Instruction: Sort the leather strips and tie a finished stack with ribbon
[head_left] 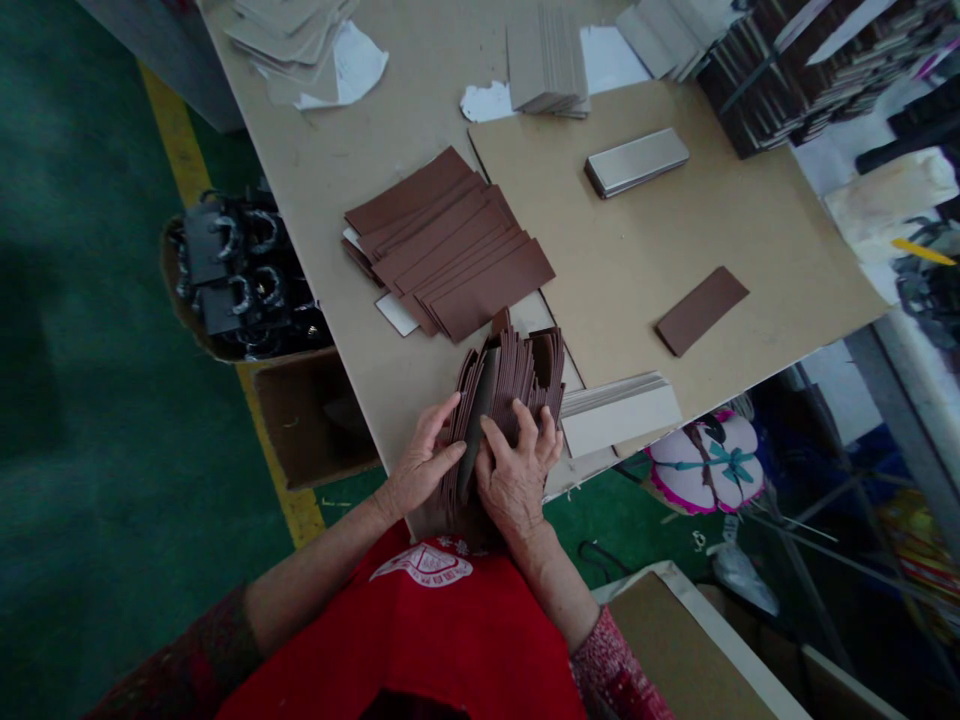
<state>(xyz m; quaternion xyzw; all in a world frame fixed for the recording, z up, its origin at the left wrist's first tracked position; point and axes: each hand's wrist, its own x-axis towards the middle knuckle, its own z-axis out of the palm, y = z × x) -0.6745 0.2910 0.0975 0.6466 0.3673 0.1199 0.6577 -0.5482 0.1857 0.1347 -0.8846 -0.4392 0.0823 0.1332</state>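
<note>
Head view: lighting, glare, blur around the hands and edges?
Head view: dim light, floor dark at far left; same view, left hand, right hand and brown pieces fairly clear; same view, mild sheen on the silvery block; same view, items at lower right edge soft, stretched.

There is one brown bundle (517,372), one silver-topped bar (639,160), one cushion (701,482).

A: What to make of the bundled brown rectangular leather-like strips (514,365)?
B: Smooth and matt; real or imitation, hard to tell.
A: And the flat silver-grey rectangular bar (641,160)?
B: Looks metallic, with a soft satin sheen.
A: The flat tan rectangular board (750,205)?
B: Smooth, matt, like fibreboard or card.
A: The red apron with white print (450,640)?
B: Cloth, without gloss.
</note>
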